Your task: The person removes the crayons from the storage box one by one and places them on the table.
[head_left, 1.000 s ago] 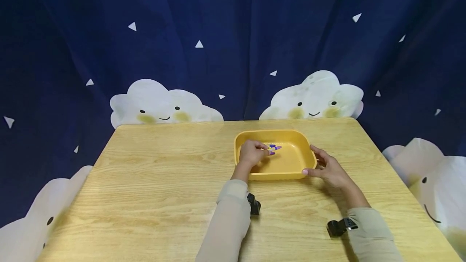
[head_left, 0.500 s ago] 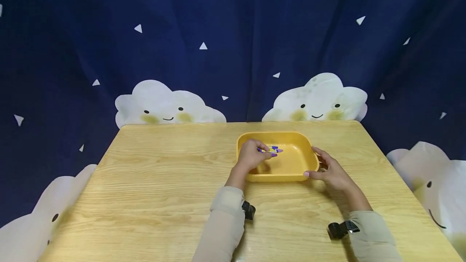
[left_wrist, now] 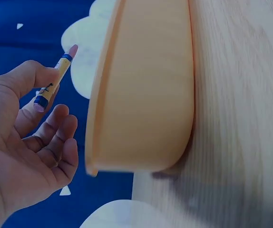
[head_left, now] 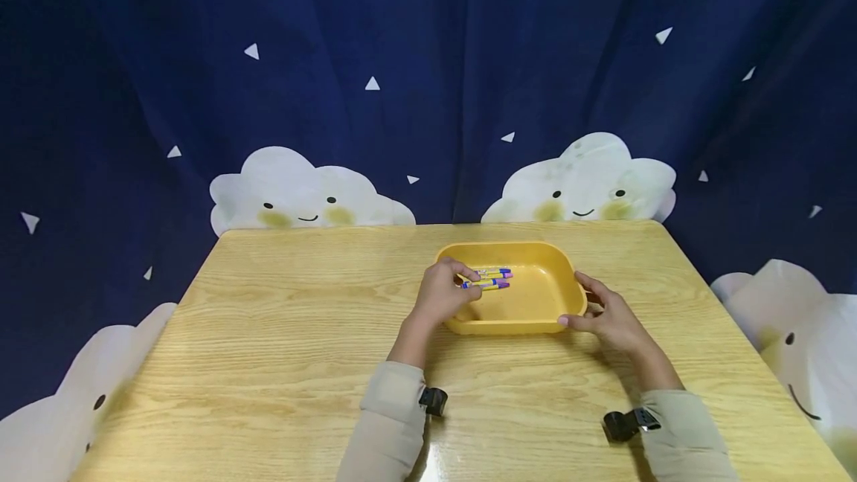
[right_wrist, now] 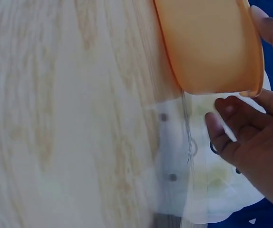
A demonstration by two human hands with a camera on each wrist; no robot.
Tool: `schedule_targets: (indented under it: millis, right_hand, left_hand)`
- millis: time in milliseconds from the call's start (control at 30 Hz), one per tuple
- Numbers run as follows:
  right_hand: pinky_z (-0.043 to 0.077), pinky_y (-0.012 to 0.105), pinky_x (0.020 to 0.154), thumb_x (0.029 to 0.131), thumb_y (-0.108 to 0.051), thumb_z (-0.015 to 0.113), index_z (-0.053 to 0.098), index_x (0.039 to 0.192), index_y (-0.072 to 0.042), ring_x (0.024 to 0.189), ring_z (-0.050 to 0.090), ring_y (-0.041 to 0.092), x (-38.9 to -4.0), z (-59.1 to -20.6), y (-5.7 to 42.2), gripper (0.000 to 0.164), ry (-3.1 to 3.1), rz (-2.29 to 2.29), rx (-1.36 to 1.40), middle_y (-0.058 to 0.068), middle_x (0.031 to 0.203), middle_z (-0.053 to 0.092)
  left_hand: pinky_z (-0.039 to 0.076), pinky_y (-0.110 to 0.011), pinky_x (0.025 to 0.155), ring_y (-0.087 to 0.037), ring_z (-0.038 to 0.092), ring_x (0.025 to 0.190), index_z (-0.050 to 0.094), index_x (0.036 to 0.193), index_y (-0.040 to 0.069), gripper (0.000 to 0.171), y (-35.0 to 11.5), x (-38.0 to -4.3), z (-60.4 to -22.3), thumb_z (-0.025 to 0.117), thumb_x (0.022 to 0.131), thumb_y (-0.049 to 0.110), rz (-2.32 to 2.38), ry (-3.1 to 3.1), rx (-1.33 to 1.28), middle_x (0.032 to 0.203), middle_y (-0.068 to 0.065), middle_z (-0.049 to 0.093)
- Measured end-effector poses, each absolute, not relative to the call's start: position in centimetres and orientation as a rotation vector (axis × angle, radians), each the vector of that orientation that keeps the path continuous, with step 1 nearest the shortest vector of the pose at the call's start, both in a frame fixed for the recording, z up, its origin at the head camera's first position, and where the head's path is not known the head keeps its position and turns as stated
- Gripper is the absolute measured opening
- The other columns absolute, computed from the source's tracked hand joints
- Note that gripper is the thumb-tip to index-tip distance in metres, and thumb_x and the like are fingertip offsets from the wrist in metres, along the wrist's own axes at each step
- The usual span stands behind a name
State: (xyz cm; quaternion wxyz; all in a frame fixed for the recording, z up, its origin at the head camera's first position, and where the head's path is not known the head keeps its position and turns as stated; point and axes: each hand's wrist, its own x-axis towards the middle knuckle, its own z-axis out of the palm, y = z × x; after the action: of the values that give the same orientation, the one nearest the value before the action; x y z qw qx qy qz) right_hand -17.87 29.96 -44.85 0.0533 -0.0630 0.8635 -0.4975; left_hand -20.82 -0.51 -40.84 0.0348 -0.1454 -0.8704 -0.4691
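Note:
My left hand is at the left end of a yellow plastic tray. Between thumb and index finger it pinches a crayon with a yellow wrapper, dark blue bands and a pinkish tip; in the left wrist view this shows above the tray's rim, other fingers loosely curled. Several more crayons lie in the tray beside the fingertips, partly hidden by the hand. At the tray's right end my right hand holds the rim, thumb at the near corner and fingers along the outer side.
The tray stands on a light wooden table, towards its far edge. Behind the table hangs a dark blue curtain with white clouds and triangles. A black wrist camera sits on the right sleeve.
My left hand has drawn back leftwards from the middle of the tray towards its left rim, uncovering more of the crayons. The right hand keeps its hold on the right end.

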Motion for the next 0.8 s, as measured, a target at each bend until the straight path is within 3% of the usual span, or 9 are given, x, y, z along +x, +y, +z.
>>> schedule_targets:
  millis: [167, 467, 667, 800]
  right_hand:
    - [0.046, 0.023, 0.073, 0.075, -0.025, 0.08, 0.019, 0.148, -0.008, 0.1, 0.051, 0.035, -17.8, -44.9, 30.1, 0.097, 2.634, -1.506, -0.195, 0.028, 0.133, 0.037]
    - [0.044, 0.037, 0.081, 0.076, -0.03, 0.079, 0.02, 0.149, -0.009, 0.106, 0.047, 0.036, -17.6, -45.0, 29.8, 0.096, 2.672, -1.482, -0.153, 0.025, 0.134, 0.037]
    - [0.046, 0.024, 0.076, 0.076, -0.025, 0.078, 0.02, 0.148, -0.005, 0.108, 0.047, 0.035, -17.7, -45.2, 29.6, 0.095, 2.651, -1.537, -0.189, 0.023, 0.133, 0.039]
    - [0.046, 0.022, 0.075, 0.077, -0.021, 0.078, 0.02, 0.147, -0.003, 0.108, 0.047, 0.035, -17.8, -45.4, 29.5, 0.093, 2.626, -1.6, -0.212, 0.022, 0.135, 0.038]
  left_hand:
    - [0.045, -0.026, 0.065, -0.018, 0.053, 0.077, 0.072, 0.082, 0.009, 0.011, -1.9, -20.7, -40.8, 0.072, 0.071, 0.008, -1.464, -2.641, -0.466, 0.089, 0.0, 0.056]
    - [0.048, -0.03, 0.066, -0.021, 0.056, 0.079, 0.071, 0.084, 0.008, 0.01, -5.0, -21.0, -41.3, 0.073, 0.074, 0.009, -1.49, -2.593, -0.429, 0.092, -0.003, 0.056]
    - [0.049, -0.031, 0.065, -0.023, 0.058, 0.079, 0.073, 0.086, 0.007, 0.012, -6.9, -21.7, -41.3, 0.075, 0.075, 0.007, -1.476, -2.572, -0.418, 0.092, -0.008, 0.058]
    - [0.048, -0.031, 0.065, -0.023, 0.058, 0.079, 0.074, 0.087, 0.008, 0.012, -8.4, -22.4, -41.3, 0.076, 0.076, 0.008, -1.473, -2.577, -0.399, 0.092, -0.01, 0.06]
